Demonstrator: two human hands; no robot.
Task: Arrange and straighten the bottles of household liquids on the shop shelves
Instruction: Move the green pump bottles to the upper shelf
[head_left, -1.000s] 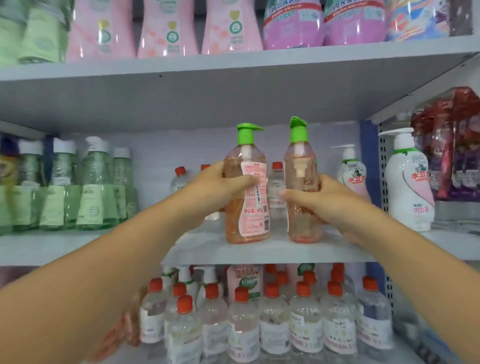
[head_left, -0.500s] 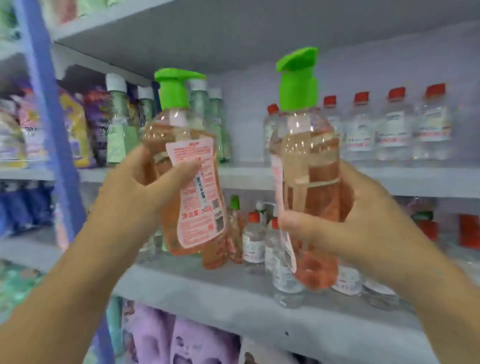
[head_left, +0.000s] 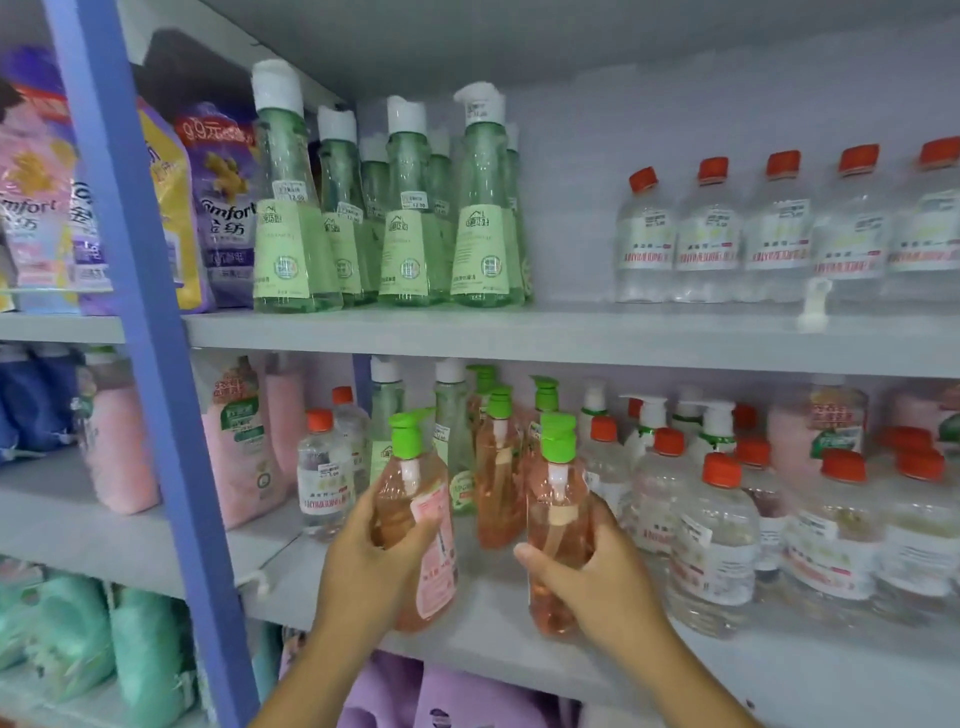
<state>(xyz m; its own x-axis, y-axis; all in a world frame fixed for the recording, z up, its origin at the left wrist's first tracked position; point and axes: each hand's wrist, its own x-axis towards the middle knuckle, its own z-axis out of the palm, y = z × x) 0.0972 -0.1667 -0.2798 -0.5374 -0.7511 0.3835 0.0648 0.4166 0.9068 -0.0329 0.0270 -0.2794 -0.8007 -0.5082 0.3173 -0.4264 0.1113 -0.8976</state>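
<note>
On middle shelf (head_left: 519, 613), front edge: placing step, judged. Left hand (head_left: 363, 566) wrapped tight round labelled orange pump bottle (head_left: 415, 530); right hand (head_left: 592, 577) likewise round second orange pump bottle (head_left: 558, 530). Next: stand both upright before matching bottles (head_left: 498, 467) behind. Grey shelving, blue upright (head_left: 156, 364) left of shelf.

- Left fingers (head_left: 415, 535) cover part of a pink pump bottle's label (head_left: 434, 566).
- Right fingers (head_left: 540, 564), curling behind the second bottle (head_left: 558, 525), go unseen.
- Clear bottles (head_left: 914, 540) right of them blur.
</note>
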